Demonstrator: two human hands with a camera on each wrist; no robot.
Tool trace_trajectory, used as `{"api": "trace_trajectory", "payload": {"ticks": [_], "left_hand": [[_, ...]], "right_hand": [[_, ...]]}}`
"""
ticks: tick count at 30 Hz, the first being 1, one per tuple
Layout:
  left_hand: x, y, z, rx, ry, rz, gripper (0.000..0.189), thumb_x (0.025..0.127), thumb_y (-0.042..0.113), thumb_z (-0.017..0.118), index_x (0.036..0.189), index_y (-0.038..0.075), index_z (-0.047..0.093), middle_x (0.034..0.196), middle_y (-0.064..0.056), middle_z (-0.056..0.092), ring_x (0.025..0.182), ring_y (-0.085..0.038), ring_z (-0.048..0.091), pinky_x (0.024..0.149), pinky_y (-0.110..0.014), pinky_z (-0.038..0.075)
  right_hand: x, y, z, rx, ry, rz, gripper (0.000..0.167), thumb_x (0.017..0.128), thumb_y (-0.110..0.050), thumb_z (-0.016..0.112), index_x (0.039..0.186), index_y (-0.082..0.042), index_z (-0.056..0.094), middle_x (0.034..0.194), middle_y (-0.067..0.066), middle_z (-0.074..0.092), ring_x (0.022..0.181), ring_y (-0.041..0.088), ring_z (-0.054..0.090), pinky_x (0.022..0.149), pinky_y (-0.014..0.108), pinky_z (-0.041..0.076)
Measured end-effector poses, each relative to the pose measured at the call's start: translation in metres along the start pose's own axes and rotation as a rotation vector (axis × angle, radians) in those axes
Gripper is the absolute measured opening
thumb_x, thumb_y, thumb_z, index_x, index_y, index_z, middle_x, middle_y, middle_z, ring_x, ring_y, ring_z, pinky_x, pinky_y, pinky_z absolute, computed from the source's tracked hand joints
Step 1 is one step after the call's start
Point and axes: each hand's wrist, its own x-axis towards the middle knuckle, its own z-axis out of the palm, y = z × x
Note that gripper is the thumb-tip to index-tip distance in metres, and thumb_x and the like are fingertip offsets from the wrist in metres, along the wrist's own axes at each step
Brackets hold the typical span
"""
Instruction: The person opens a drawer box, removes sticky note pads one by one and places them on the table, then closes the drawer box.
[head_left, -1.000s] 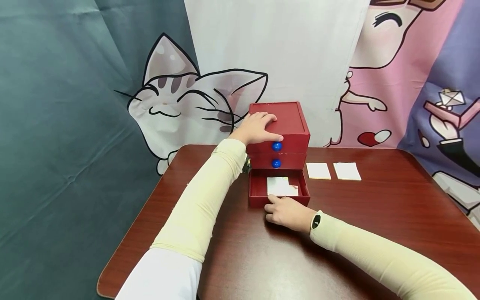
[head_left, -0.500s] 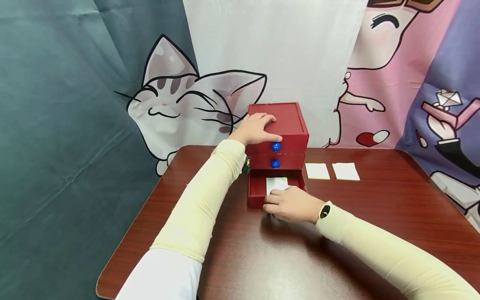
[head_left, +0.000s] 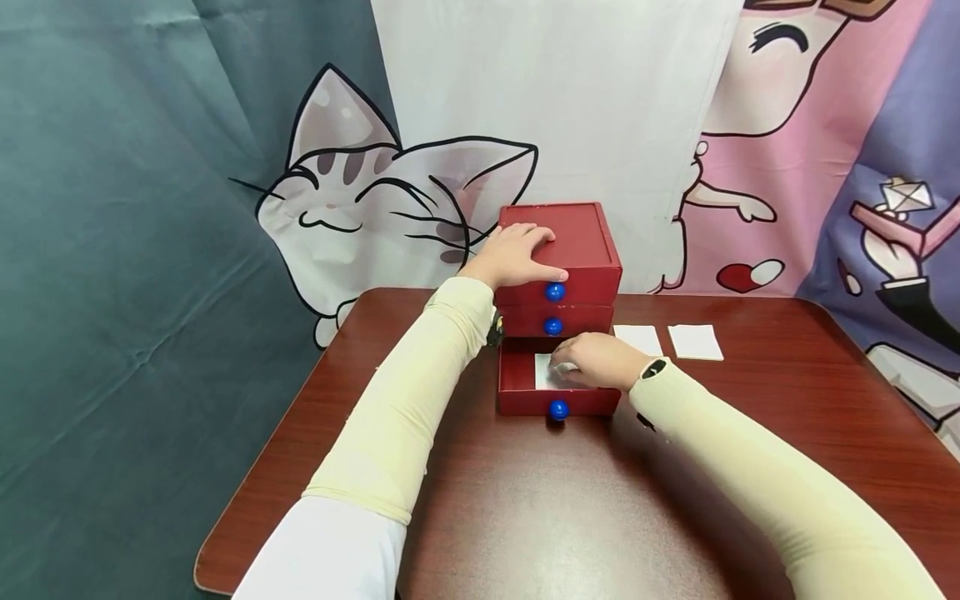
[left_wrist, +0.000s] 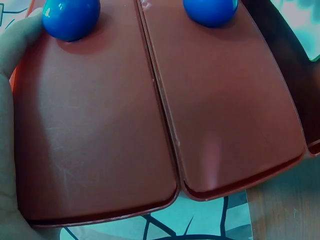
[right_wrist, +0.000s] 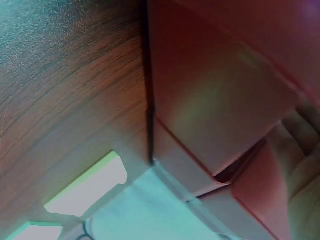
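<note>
A red drawer box (head_left: 573,233) stands on the table, with blue round knobs. Its bottom drawer (head_left: 525,402) is pulled out. My left hand (head_left: 517,254) rests spread on the box's top left, thumb at the front edge beside the top knob (head_left: 555,292); part of that hand also shows in the left wrist view. My right hand (head_left: 600,358) reaches down into the bottom drawer over white paper (head_left: 542,371), fingers bent. Its fingertips are at the paper, but whether they pinch it is unclear. In the right wrist view the right hand (right_wrist: 302,165) shows at the right edge.
Two white note pads, a nearer pad (head_left: 637,337) and a farther-right pad (head_left: 696,342), lie on the brown table (head_left: 480,517) right of the box. A printed cloth backdrop (head_left: 562,100) hangs behind the table.
My right hand has moved from the bottom drawer's front up over its edge and inside, onto the paper. The bottom knob now shows. My left hand stays on the box.
</note>
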Motion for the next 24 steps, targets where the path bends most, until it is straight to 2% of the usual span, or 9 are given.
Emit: {"api": "trace_trajectory", "payload": {"ticks": [5, 11, 19, 24], "left_hand": [[-0.002, 0.002, -0.002, -0.005, 0.0, 0.003, 0.079, 0.084, 0.076, 0.056, 0.147, 0.029, 0.046, 0.157, -0.001, 0.039, 0.146, -0.019, 0.03, 0.123, -0.049, 0.014], [-0.001, 0.002, -0.002, -0.009, -0.009, -0.003, 0.08, 0.084, 0.076, 0.056, 0.148, 0.028, 0.045, 0.157, -0.001, 0.038, 0.147, -0.019, 0.028, 0.123, -0.049, 0.013], [-0.001, 0.002, -0.001, -0.001, -0.004, -0.004, 0.081, 0.084, 0.077, 0.056, 0.148, 0.029, 0.045, 0.157, 0.0, 0.038, 0.147, -0.018, 0.028, 0.123, -0.048, 0.013], [0.0, 0.002, 0.0, -0.004, -0.002, -0.003, 0.08, 0.084, 0.077, 0.057, 0.147, 0.029, 0.046, 0.157, 0.0, 0.038, 0.147, -0.018, 0.029, 0.123, -0.048, 0.013]], "right_hand": [[0.002, 0.011, 0.008, 0.051, -0.078, 0.017, 0.025, 0.085, -0.015, 0.082, 0.107, -0.007, 0.077, 0.101, 0.004, 0.076, 0.094, 0.02, 0.073, 0.086, 0.038, 0.058], [0.003, 0.01, 0.016, 0.039, -0.159, 0.083, 0.031, 0.085, -0.017, 0.082, 0.113, -0.006, 0.076, 0.107, 0.007, 0.075, 0.102, 0.024, 0.07, 0.092, 0.039, 0.056], [0.007, 0.013, 0.026, 0.011, -0.129, 0.152, 0.032, 0.086, -0.026, 0.082, 0.112, -0.009, 0.076, 0.106, 0.004, 0.075, 0.1, 0.021, 0.07, 0.09, 0.038, 0.057], [0.007, 0.012, 0.028, 0.0, -0.093, 0.162, 0.029, 0.086, -0.025, 0.08, 0.109, -0.009, 0.075, 0.098, 0.004, 0.076, 0.087, 0.019, 0.072, 0.082, 0.038, 0.059]]}}
